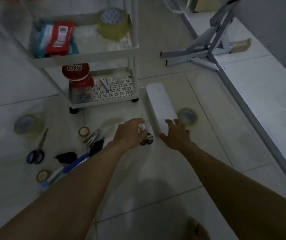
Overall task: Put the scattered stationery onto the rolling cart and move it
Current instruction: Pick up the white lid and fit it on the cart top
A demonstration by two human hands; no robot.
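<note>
A long white box (159, 101) is laid on the floor just right of the rolling cart (86, 57). Its near end is covered by the right hand (175, 134), fingers spread and loose, nothing gripped. A small item (148, 137) is pinched in the curled left hand (130, 131) in front of the cart; too blurry to be named, maybe a stapler. One tape roll (188, 116) is parked beside the box, further right of the cart. Scissors (38, 149) and another roll (28, 125) are scattered front-left of it.
</note>
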